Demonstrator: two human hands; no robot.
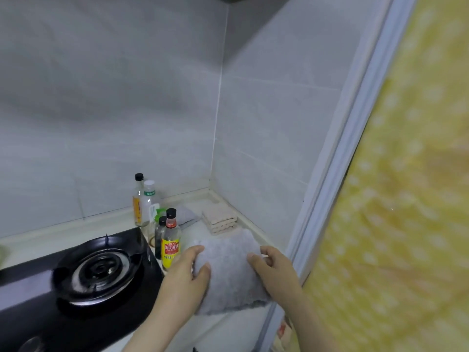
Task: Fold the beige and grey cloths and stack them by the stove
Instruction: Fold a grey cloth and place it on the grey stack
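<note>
A fluffy grey cloth (pixel 229 270) lies on the white counter (pixel 195 235) to the right of the stove (pixel 83 278). My left hand (pixel 189 273) grips its left edge, thumb on top and fingers curled round the side. My right hand (pixel 272 268) holds its right edge the same way. A folded beige cloth (pixel 219 219) sits in the back corner just beyond the grey one. Another folded grey cloth (pixel 186 215) lies behind the bottles, partly hidden.
Several bottles (pixel 171 240) stand between the stove burner and the cloths, close to my left hand. Tiled walls (pixel 266 148) close the corner at back and right. A white frame (pixel 327 179) and a yellow patterned curtain (pixel 406 199) fill the right side.
</note>
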